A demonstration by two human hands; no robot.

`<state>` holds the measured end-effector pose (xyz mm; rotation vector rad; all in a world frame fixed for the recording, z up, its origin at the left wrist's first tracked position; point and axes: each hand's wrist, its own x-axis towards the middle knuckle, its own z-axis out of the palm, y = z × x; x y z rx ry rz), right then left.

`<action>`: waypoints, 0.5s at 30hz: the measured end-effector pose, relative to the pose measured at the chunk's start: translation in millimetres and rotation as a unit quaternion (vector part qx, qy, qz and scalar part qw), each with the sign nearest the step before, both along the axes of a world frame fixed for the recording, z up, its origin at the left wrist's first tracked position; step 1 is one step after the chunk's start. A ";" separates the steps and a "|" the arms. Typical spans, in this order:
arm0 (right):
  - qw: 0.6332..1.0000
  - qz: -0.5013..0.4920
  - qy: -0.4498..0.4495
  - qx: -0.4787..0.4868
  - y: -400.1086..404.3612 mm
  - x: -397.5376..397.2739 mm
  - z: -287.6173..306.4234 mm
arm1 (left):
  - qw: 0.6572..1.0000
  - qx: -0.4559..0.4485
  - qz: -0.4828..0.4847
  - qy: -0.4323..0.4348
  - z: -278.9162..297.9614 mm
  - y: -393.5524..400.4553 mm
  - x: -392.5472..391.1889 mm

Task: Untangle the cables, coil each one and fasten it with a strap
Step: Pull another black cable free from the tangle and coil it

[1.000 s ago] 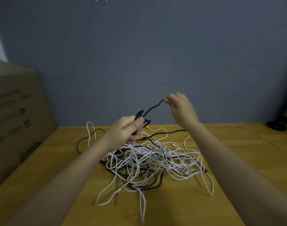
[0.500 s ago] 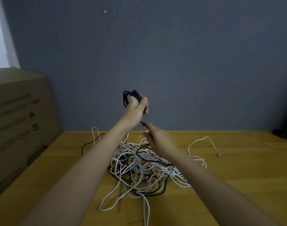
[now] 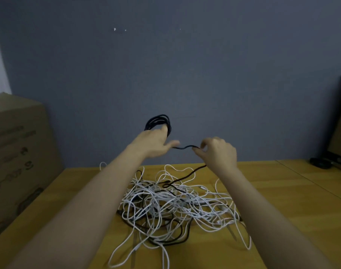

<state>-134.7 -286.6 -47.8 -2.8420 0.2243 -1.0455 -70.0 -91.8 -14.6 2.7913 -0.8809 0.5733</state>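
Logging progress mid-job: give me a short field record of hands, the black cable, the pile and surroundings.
left hand: holds black coil raised above table
right hand: pinches black cable running from the coil
black cable tail: drops from right hand into the pile
pile: white and black cables tangled on wooden table
strap: none seen
left edge: cardboard box

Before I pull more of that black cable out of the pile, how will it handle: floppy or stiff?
Probably floppy: the black cable sags between the left hand and the right hand, and trails limply down to the pile. It likely snags, since it runs in among white loops there. The coil above the left hand may spring loose if let go.
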 end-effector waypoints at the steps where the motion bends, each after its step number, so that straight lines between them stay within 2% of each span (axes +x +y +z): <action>1: 1.000 -0.020 0.018 0.004 -1.7 1.3 6.9 | 1.000 0.024 -0.010 0.001 2.4 -1.9 -1.2; 3: 0.992 -0.024 0.111 0.057 -5.6 3.1 15.3 | 0.996 0.087 -0.009 -0.035 8.3 -4.0 -2.0; 5: 0.956 0.051 0.226 0.182 -10.7 2.2 15.8 | 0.991 0.095 0.008 -0.089 15.1 -0.9 0.8; 6: 0.920 0.098 0.264 0.272 -14.2 0.3 15.6 | 0.990 0.085 0.018 -0.113 19.0 1.8 1.7; 8: 0.824 0.195 0.311 0.432 -22.3 -2.0 15.1 | 0.981 0.068 0.038 -0.175 27.4 5.1 1.8; 9: 0.781 0.237 0.330 0.474 -23.9 -2.8 15.1 | 0.975 0.058 0.046 -0.209 32.3 4.7 0.2; 11: 0.735 0.287 0.331 0.518 -18.8 -3.0 17.9 | 0.963 0.035 0.057 -0.259 43.9 0.6 -3.8; 13: 0.727 0.268 0.232 0.589 -10.2 3.0 36.2 | 0.958 0.012 0.063 -0.280 60.8 -5.7 -8.7; 14: 0.753 0.242 0.143 0.595 -9.7 8.6 51.8 | 0.956 -0.004 0.064 -0.285 71.3 -9.0 -11.1; 15: 0.806 0.215 0.050 0.549 -12.4 14.7 73.2 | 0.955 -0.027 0.065 -0.289 83.2 -12.3 -13.1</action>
